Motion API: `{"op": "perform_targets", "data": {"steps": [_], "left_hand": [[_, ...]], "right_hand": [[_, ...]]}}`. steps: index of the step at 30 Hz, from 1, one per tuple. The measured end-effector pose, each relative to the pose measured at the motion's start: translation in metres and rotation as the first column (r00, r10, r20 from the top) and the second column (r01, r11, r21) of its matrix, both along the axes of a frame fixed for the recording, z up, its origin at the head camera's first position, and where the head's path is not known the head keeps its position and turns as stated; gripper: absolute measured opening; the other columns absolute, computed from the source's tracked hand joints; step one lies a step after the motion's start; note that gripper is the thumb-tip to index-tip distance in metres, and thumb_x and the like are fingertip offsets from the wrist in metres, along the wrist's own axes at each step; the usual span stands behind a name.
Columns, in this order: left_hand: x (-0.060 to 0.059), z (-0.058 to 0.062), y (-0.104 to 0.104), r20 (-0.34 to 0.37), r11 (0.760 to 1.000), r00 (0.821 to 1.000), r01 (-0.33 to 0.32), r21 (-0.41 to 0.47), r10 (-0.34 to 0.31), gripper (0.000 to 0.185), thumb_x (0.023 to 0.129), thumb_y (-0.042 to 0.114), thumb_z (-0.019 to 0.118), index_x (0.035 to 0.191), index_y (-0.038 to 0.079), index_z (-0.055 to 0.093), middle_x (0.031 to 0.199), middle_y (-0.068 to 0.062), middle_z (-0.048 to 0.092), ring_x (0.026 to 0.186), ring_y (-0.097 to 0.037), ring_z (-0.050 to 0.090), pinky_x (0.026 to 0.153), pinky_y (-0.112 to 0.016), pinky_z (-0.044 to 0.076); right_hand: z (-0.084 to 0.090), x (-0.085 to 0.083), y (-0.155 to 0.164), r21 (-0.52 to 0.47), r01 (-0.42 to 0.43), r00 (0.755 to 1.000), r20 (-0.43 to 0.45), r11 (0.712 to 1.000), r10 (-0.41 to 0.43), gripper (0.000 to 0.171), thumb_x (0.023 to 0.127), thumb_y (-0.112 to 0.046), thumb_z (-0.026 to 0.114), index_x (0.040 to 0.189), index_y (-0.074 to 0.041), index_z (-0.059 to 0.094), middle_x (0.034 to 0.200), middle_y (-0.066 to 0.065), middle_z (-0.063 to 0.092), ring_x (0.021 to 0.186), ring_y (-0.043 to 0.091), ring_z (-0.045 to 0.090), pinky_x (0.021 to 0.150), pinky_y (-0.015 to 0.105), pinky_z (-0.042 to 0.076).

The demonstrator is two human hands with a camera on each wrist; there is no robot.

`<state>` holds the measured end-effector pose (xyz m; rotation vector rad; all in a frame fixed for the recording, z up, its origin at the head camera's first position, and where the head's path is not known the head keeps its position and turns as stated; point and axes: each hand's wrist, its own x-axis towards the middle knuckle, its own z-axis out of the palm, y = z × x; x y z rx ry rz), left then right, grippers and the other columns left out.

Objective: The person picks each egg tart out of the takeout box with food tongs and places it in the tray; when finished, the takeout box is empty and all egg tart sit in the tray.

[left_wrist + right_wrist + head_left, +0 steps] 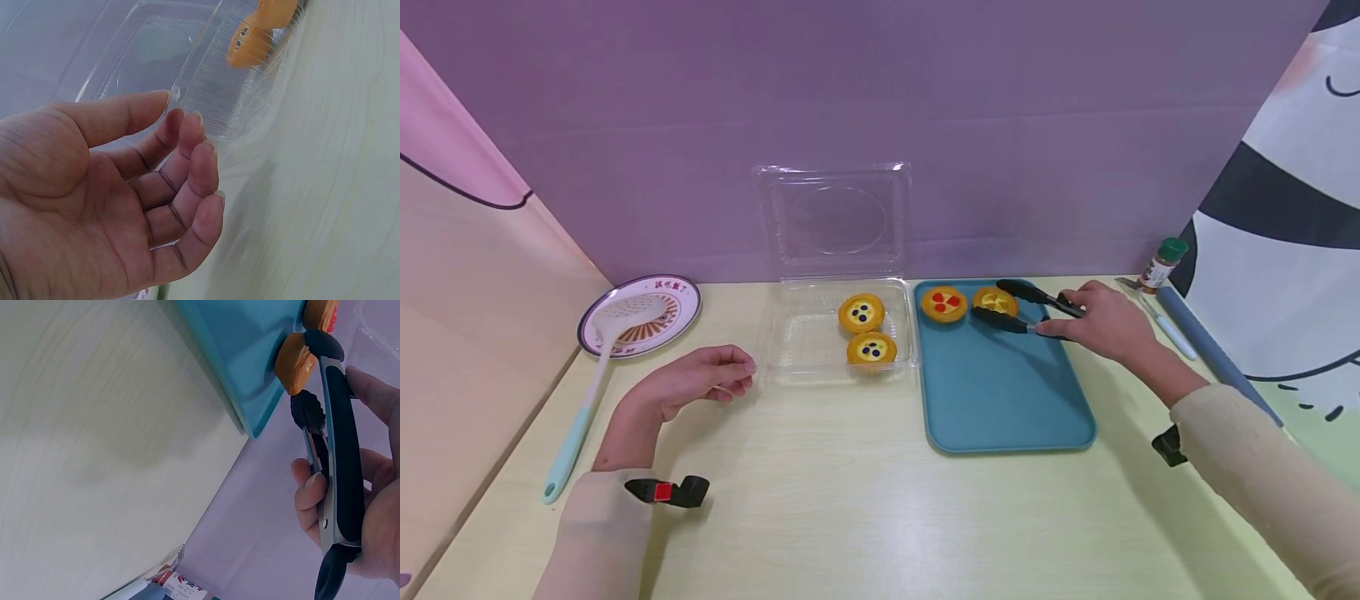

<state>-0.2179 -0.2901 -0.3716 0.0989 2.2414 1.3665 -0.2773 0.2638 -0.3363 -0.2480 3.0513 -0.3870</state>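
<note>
Tongs (1026, 310) gripped by the right hand (1101, 321) straddle the yellow tart (995, 301), which a loose squeeze might drop; left hand (700, 382) rests empty, fingers loosely curled.

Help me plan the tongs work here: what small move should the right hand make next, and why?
Probably close the tongs on the yellow-topped tart. The right hand holds them with one black tip on each side of that tart on the blue tray, jaws apart. Two blueberry tarts already sit in the clear container, which has room; the left hand rests nearby.
</note>
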Motion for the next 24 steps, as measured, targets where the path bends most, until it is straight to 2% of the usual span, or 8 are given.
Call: {"op": "perform_targets", "data": {"steps": [7, 14, 18, 24], "left_hand": [[0.000, -0.001, -0.001, 0.003, 1.000, 1.000, 0.000, -0.001, 0.000, 0.038, 0.103, 0.027, 0.057, 0.120, -0.006, 0.051, 0.100, -0.010, 0.061, 0.092, -0.021, 0.060, 0.083, -0.030, 0.054], [-0.001, -0.002, -0.002, 0.006, 1.000, 1.000, 0.000, -0.004, 0.000, 0.038, 0.103, 0.027, 0.057, 0.121, -0.006, 0.051, 0.101, -0.010, 0.061, 0.093, -0.021, 0.060, 0.084, -0.029, 0.054], [-0.001, -0.002, -0.002, 0.009, 1.000, 1.000, 0.001, -0.003, -0.001, 0.038, 0.103, 0.027, 0.057, 0.121, -0.006, 0.050, 0.101, -0.010, 0.061, 0.092, -0.021, 0.060, 0.083, -0.029, 0.054], [-0.001, -0.001, -0.001, 0.006, 1.000, 1.000, 0.004, 0.002, -0.004, 0.038, 0.103, 0.028, 0.057, 0.120, -0.006, 0.050, 0.101, -0.010, 0.061, 0.092, -0.021, 0.060, 0.083, -0.029, 0.054]], "right_hand": [[0.002, 0.002, -0.001, -0.002, 0.000, 1.000, -0.024, 1.000, 0.000, 0.085, 0.087, -0.059, 0.067, 0.143, 0.003, 0.050, 0.132, 0.027, 0.053, 0.107, 0.040, 0.059, 0.078, 0.051, 0.053], [0.009, 0.003, -0.002, -0.022, -0.008, 0.999, -0.049, 1.000, 0.006, 0.088, 0.086, -0.062, 0.067, 0.143, 0.003, 0.051, 0.128, 0.027, 0.056, 0.104, 0.039, 0.059, 0.074, 0.049, 0.053], [0.012, 0.005, -0.004, -0.024, -0.018, 0.998, -0.067, 1.000, 0.017, 0.087, 0.086, -0.061, 0.067, 0.142, 0.004, 0.051, 0.131, 0.028, 0.055, 0.107, 0.041, 0.059, 0.079, 0.052, 0.053], [0.023, 0.011, -0.013, -0.083, -0.016, 0.996, -0.090, 0.996, 0.008, 0.088, 0.088, -0.061, 0.066, 0.147, 0.001, 0.046, 0.137, 0.027, 0.051, 0.108, 0.042, 0.058, 0.084, 0.055, 0.051]]}}
